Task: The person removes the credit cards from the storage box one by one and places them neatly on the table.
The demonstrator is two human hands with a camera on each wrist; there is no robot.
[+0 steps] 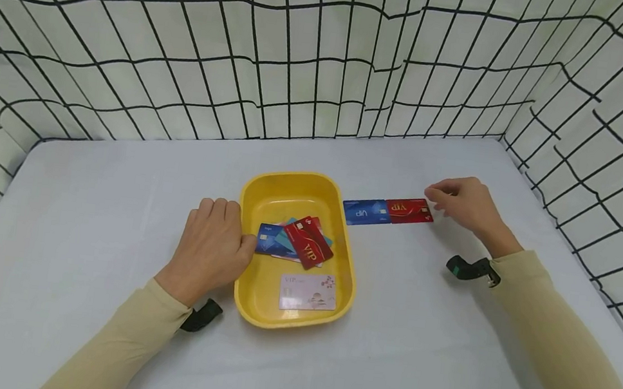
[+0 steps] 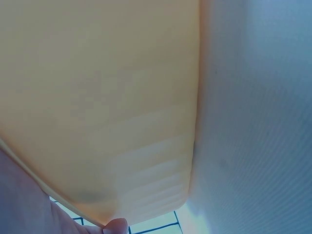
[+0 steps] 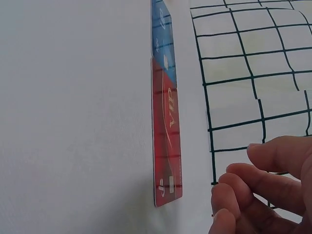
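My left hand (image 1: 213,248) grips the left rim of a yellow plastic tray (image 1: 339,289), its thumb over the edge. In the tray lie a red VIP card (image 1: 308,242), a blue card (image 1: 269,239) and others partly hidden beneath, with a pale pink VIP card (image 1: 308,292) apart at the near end. Right of the tray, a blue VIP card (image 1: 366,212) and another red VIP card (image 1: 410,211) form a row on the table. My right hand (image 1: 469,204) hovers at the red card's outer end, loosely curled and holding nothing; the right wrist view shows a gap between fingers and card.
A white cloth covers the table (image 1: 110,215). Black wire grid (image 1: 316,59) stands along its back and sides. Dark wrist-camera mounts (image 1: 468,268) jut out by each wrist. The tray wall (image 2: 122,97) fills much of the left wrist view.
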